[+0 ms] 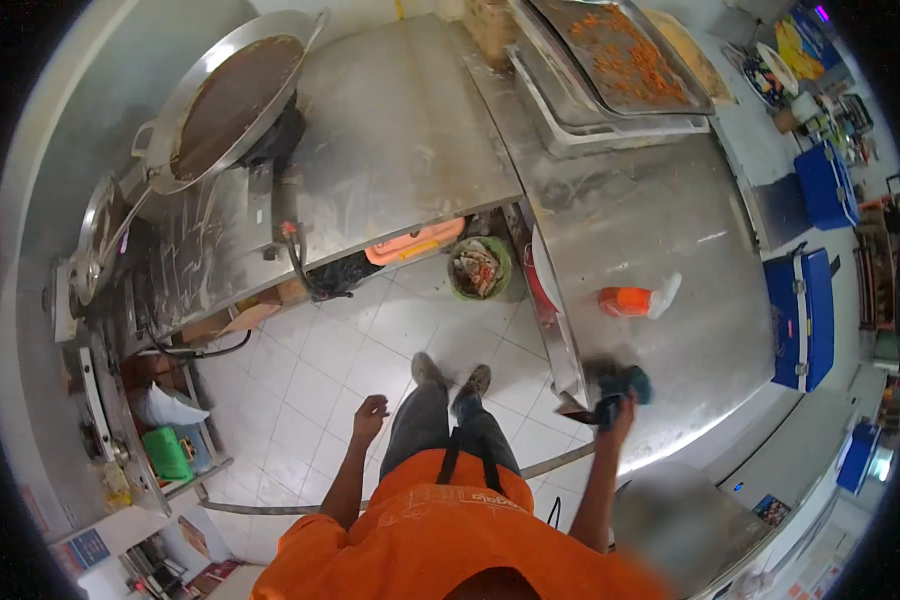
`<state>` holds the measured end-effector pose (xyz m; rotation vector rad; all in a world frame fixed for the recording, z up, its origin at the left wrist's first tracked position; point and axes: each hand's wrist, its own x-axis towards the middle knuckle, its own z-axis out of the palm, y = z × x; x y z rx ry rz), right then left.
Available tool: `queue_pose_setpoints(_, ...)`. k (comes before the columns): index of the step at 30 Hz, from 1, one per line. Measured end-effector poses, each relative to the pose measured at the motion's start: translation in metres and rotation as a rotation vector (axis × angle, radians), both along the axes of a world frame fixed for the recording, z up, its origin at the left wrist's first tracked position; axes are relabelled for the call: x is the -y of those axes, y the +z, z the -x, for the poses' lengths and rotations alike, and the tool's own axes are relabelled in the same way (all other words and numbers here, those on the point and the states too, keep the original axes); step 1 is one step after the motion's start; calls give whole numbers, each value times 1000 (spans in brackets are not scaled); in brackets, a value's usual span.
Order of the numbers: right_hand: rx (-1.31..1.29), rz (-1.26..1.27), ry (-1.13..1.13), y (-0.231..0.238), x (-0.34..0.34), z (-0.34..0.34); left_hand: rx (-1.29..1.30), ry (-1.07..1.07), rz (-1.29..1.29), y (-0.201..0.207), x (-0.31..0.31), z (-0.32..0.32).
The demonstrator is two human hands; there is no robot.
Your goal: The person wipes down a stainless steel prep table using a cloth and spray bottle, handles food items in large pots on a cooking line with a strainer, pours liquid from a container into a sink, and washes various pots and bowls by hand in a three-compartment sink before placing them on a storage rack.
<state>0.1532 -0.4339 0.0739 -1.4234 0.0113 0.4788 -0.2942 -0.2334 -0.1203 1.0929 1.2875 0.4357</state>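
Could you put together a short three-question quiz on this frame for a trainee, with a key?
1. What does the right hand hold? A) a ladle; B) a dark, cloth-like bundle; C) a knife.
2. True or false: the orange bottle with the white top is on the steel table, out of both hands.
3. What is scattered on the metal tray at the top right of the picture?

Key:
1. B, though it is blurred.
2. True; the left hand is well away, in front of the tiled floor.
3. Small orange pieces, apparently food.
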Motion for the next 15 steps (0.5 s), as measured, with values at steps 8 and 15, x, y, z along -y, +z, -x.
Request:
queue_pose_setpoints(8, -107, -482, 88, 19, -197, -16, -212, -76, -153, -63, 45, 51)
queue_pose_setpoints(15, 1180, 280, 341, 6, -297, -146, -161, -19, -373, -58, 39, 83)
